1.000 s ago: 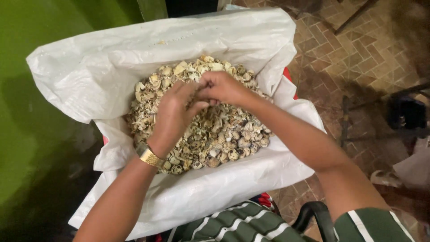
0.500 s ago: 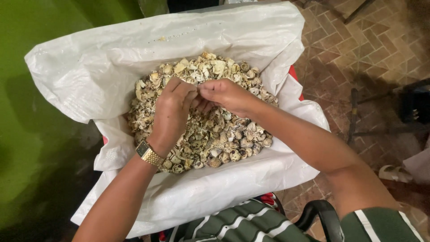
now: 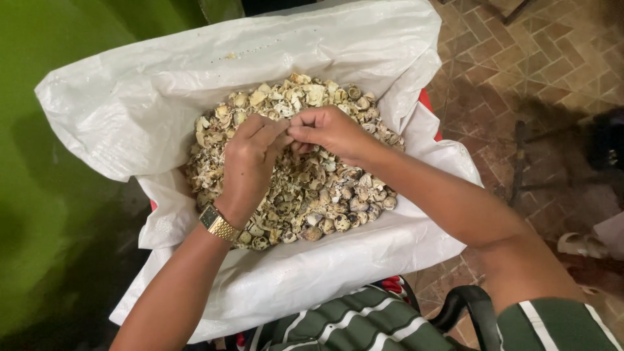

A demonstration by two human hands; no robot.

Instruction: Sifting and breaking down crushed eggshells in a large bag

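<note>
A heap of broken speckled eggshells (image 3: 325, 188) fills a wide white woven sack (image 3: 162, 97) in front of me. My left hand (image 3: 250, 162), with a gold watch at the wrist, hovers over the middle of the heap with fingers curled together. My right hand (image 3: 328, 130) meets it fingertip to fingertip, and both pinch at something small between them. What they hold is hidden by the fingers; it may be an egg or a piece of shell.
A green wall (image 3: 39, 195) stands on the left. Brick paving (image 3: 520, 58) lies on the right, with a dark metal frame (image 3: 520, 162) and a sandal (image 3: 582, 246). A black chair arm (image 3: 465, 309) and my striped clothing (image 3: 364, 325) are at the bottom.
Both hands stay together over the shells, with small finger movements. The view has shifted slightly.
</note>
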